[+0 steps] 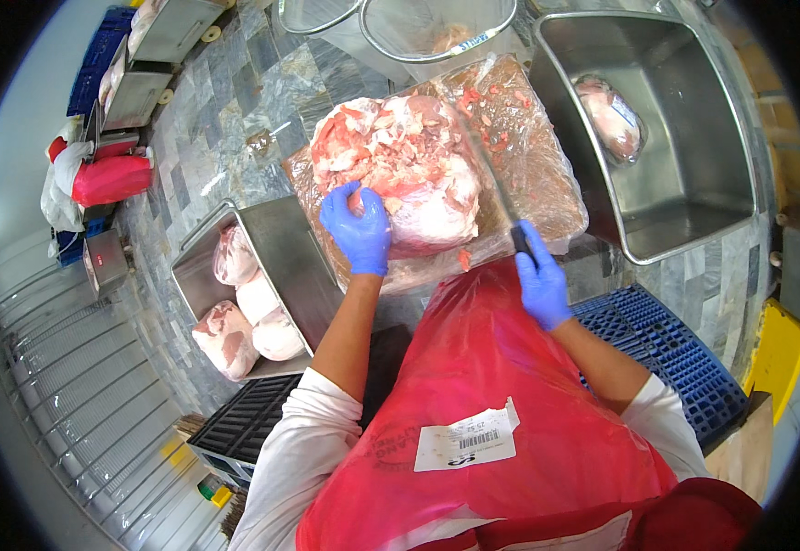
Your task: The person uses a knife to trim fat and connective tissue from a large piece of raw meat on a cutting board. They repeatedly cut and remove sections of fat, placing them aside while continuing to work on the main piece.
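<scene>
A large pale-pink cut of raw meat (409,174) with ragged fat on top lies on a plastic-wrapped board (537,174) in front of me. My left hand (359,230), in a blue glove, rests on the meat's near left side, with its fingers curled against it. In my blue-gloved right hand (541,280) is the dark handle of a long knife (499,179). The blade points away from me along the meat's right side. Small red scraps (473,97) are scattered over the board's plastic.
A steel tub (303,257) at left holds several meat pieces (225,337). The deep steel tub (684,184) at right holds one wrapped piece (611,119). Bag-lined round containers (436,57) stand beyond the board. Blue pallet (666,358) lies right; a co-worker (97,174) is far left.
</scene>
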